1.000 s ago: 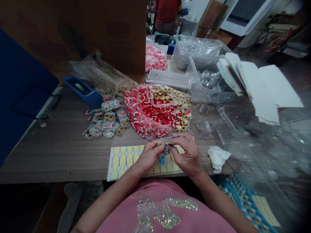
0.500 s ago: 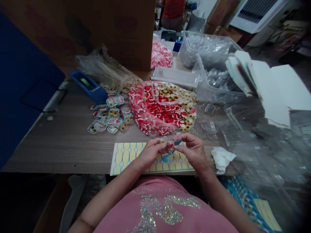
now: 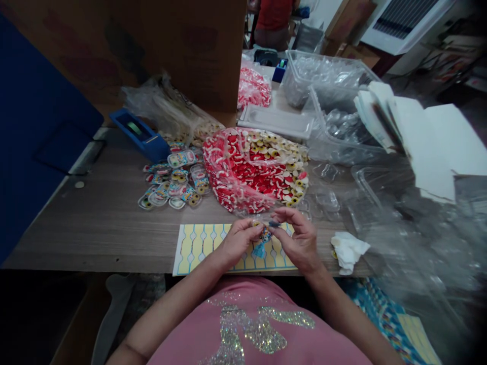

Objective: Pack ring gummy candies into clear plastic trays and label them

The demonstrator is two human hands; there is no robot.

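My left hand (image 3: 236,242) pinches a small clear plastic pack (image 3: 257,223) between thumb and fingers, above the table's front edge. A colourful blue sticker label (image 3: 260,250) hangs from the pack. My right hand (image 3: 303,242) has its thumb and index finger closed on the label's dark upper end, right beside the pack. The fingers partly hide what is inside the pack. Under both hands lies a yellow label sheet (image 3: 192,251) with blue outlines. Just beyond them is an open plastic bag (image 3: 247,177) of red-and-white and yellow-and-white pieces.
Labelled packs (image 3: 177,190) are piled at the left near a blue tape dispenser (image 3: 140,136). Clear bins (image 3: 344,147) with plastic shells stand at the back right. A crumpled white tissue (image 3: 349,249) lies right of my hand. A cardboard box (image 3: 182,50) blocks the back left.
My right hand has shifted slightly left and turned the label's upper end, which now shows edge-on and dark. The blue lower part of the label hangs further open below the pack.
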